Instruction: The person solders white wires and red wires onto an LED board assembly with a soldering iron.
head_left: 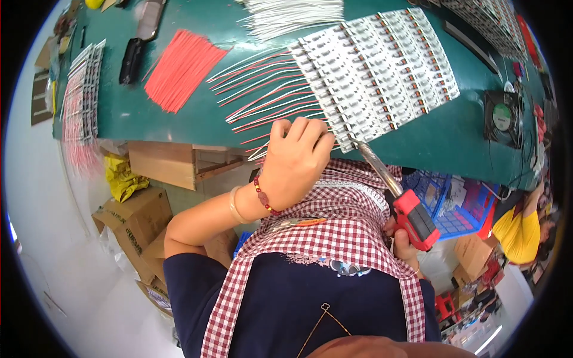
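My left hand [300,156] is closed with its fingers curled down at the near left corner of a white circuit board panel [376,71]. Its fingertips are hidden, so I cannot make out what they pinch. Red and white wires [268,95] fan out leftward from the panel's left edge, and the nearest ones run under this hand. Low on the right, my right hand [404,243], partly hidden, grips a red and black soldering gun [415,219]. The gun's metal barrel slants up to the left, its tip at the panel's near corner, close to my left fingers.
On the green table [239,128] lie a bundle of red wires [184,70], a pile of white wires [292,17] and wired boards [83,95]. A small black fan [502,118] stands at the right. Below are blue baskets [462,206] and cardboard boxes [136,230]; someone in yellow [518,237] is at far right.
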Motion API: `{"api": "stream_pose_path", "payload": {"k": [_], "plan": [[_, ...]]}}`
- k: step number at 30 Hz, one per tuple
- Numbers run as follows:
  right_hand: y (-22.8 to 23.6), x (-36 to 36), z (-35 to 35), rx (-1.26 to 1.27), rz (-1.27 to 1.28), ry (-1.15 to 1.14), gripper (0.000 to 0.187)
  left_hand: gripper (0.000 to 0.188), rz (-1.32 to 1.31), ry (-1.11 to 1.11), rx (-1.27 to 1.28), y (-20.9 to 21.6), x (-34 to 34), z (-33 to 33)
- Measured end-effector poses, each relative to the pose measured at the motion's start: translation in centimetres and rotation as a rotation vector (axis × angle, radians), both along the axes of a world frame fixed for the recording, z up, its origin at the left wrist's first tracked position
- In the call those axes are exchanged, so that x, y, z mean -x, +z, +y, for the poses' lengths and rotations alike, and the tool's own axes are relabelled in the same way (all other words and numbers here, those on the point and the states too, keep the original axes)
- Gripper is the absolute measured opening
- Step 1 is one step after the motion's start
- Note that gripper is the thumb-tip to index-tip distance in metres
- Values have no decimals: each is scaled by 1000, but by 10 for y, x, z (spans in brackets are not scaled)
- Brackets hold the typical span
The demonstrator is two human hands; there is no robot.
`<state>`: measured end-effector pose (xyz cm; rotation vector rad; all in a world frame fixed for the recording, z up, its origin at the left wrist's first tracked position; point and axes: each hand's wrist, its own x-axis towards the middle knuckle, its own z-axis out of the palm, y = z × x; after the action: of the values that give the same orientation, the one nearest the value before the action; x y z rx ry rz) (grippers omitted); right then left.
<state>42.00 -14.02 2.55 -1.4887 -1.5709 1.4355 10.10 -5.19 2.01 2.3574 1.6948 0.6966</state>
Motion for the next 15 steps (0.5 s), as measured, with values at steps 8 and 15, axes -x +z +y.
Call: {"api": "stream_pose_path", "payload": {"k": [8, 15], "plan": [[-1, 9, 10, 5, 163, -155, 67, 8, 176, 546, -128, -27, 138, 62], [2, 13, 14, -22, 179, -159, 65, 9, 170, 598, -27, -36, 143, 76]]}}
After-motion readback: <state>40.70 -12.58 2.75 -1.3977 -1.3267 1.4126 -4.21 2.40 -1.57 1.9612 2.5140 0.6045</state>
